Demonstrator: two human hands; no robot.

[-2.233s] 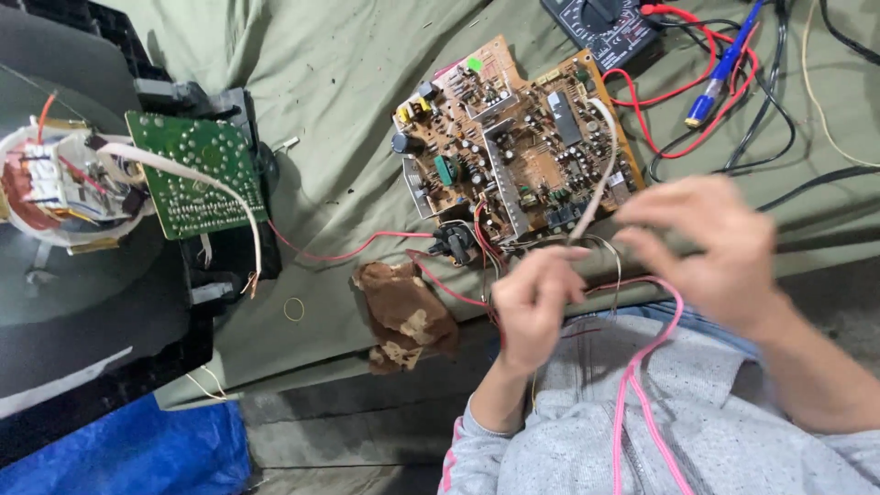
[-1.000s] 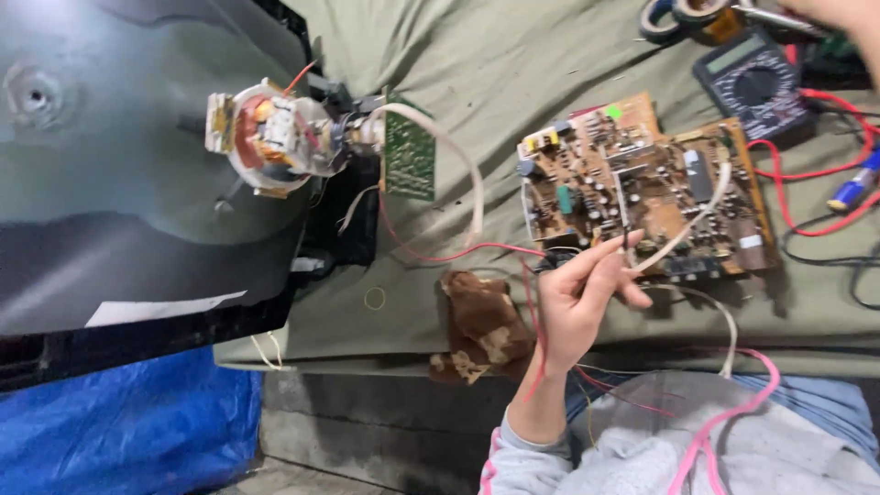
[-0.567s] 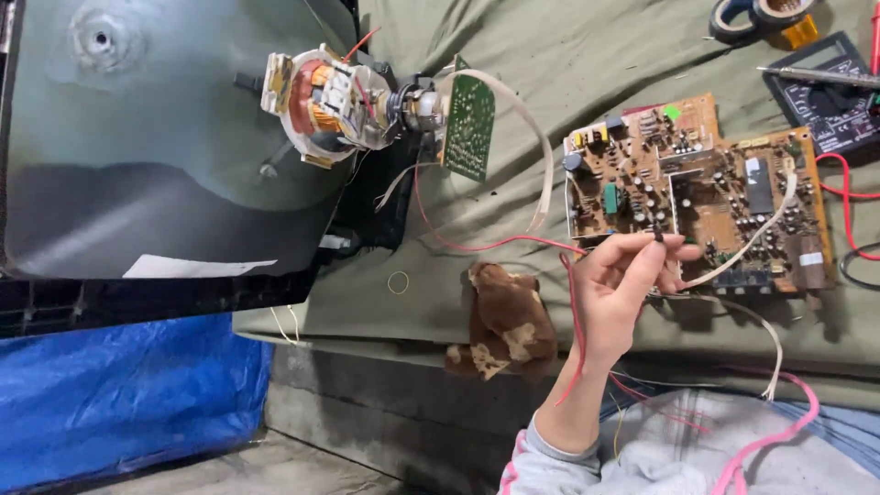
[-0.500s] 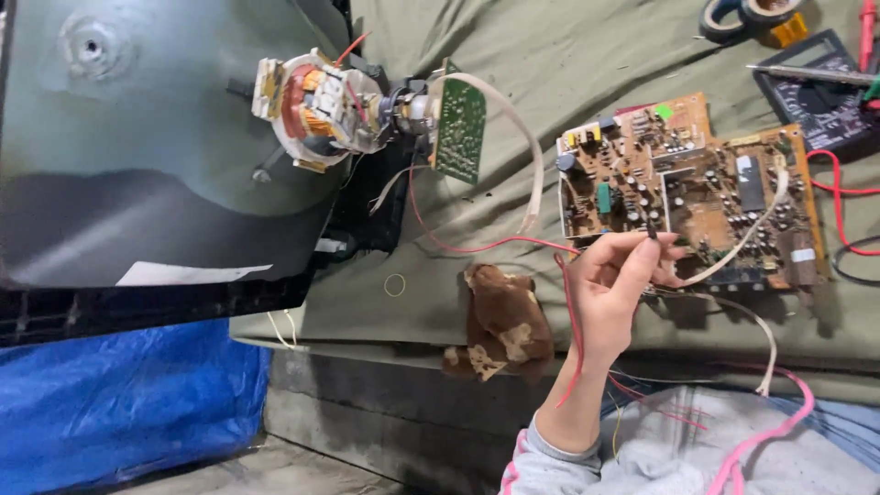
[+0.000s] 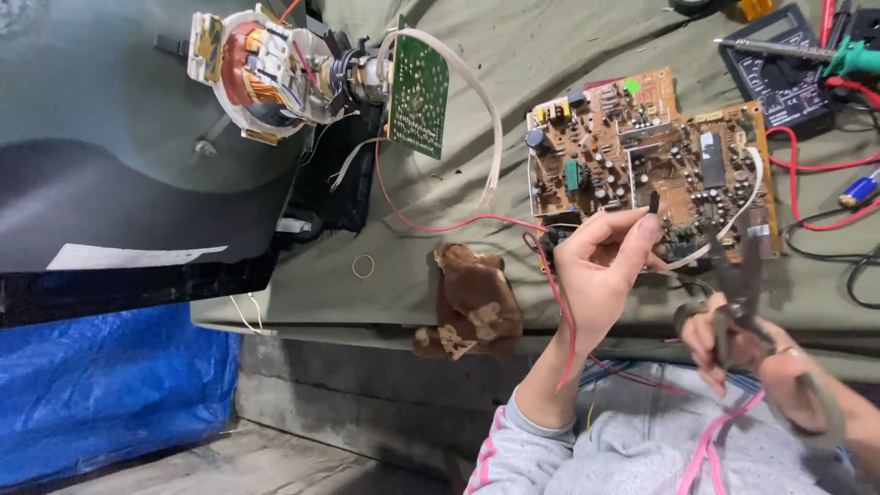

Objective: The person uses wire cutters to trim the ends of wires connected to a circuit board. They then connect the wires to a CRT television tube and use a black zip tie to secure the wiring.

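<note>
Left hand point(image 5: 600, 275) is raised over the near edge of the worktop point(image 5: 440, 275), thumb and fingers pinching the dark end of a thin wire point(image 5: 653, 202) just in front of the brown circuit board point(image 5: 646, 156). A red wire point(image 5: 561, 302) trails down past the wrist. Right hand point(image 5: 752, 357) is closed around the handles of a pair of scissors point(image 5: 742, 293) (blurred), blades pointing up toward the board. A brown rag point(image 5: 472, 298) lies at the cloth's edge, left of the hands. A small green board point(image 5: 417, 87) hangs off the tube neck point(image 5: 266, 69).
</note>
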